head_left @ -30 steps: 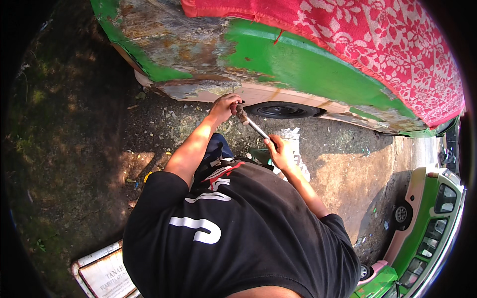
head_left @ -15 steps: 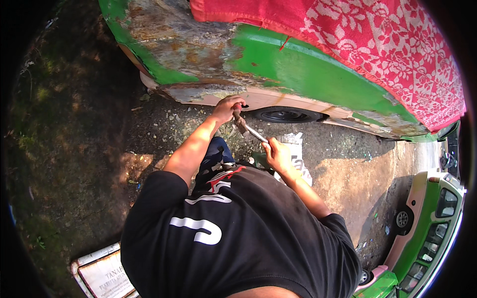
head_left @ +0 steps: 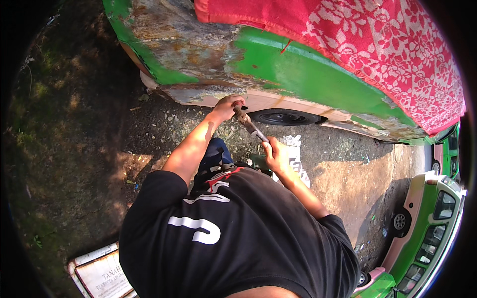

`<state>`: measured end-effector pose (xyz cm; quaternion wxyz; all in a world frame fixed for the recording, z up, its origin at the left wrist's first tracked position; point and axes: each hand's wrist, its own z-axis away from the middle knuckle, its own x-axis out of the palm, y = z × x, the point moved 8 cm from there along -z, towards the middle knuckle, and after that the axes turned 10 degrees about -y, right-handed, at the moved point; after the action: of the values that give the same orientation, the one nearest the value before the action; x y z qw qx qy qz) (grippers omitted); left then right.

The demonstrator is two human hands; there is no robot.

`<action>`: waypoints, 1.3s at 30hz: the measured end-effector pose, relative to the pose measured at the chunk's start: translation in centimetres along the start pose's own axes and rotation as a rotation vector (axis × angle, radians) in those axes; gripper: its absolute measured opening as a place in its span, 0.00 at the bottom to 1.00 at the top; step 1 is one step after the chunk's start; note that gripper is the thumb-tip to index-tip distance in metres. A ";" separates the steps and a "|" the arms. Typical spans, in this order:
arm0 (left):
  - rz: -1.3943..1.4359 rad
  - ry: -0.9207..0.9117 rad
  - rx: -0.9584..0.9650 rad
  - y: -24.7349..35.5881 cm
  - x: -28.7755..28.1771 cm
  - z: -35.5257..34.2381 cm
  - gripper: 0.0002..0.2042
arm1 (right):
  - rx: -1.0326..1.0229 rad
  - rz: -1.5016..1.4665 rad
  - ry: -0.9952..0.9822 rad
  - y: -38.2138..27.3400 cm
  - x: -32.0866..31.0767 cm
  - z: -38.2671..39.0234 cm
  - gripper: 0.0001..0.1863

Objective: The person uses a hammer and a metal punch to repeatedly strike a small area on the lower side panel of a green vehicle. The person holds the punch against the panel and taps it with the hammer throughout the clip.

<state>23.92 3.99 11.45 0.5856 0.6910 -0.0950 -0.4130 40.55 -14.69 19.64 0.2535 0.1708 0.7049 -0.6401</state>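
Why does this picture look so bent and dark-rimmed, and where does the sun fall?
Head view: the fisheye lens bows the straight lines of the green minivan and leaves the corners black; head view: sun brightens the left forearm and the ground beyond the right forearm, while the ground toward the left edge lies mostly in shade.

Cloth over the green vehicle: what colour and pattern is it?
The cloth is pinkish red with a pale flower pattern; it shows best in the head view.
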 end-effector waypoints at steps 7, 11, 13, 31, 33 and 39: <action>-0.066 0.048 -0.009 0.0 -0.5 -0.7 0.09 | 0.125 -0.063 0.027 0.4 -0.2 -2.0 0.16; -0.069 0.009 -0.088 -0.2 -0.2 -1.1 0.07 | 0.282 0.186 -0.123 1.9 0.6 -2.5 0.14; -0.118 0.046 -0.079 -0.2 -0.3 -1.4 0.07 | 0.189 0.137 -0.048 2.0 0.4 -2.7 0.13; 0.140 0.269 0.249 -3.8 0.6 4.0 0.05 | 0.208 -0.468 0.228 5.6 -4.4 -2.2 0.15; -0.029 0.312 0.305 -1.3 0.6 4.2 0.06 | 0.248 -0.458 0.199 6.2 -4.3 -1.6 0.14; -0.027 0.264 0.327 -1.2 1.1 3.1 0.07 | 0.317 -0.382 0.155 7.3 -3.2 -0.8 0.14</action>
<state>22.05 1.39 9.96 0.4674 0.8262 -0.0738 -0.3058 47.16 -12.79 15.55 0.0433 0.1207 0.6326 -0.7638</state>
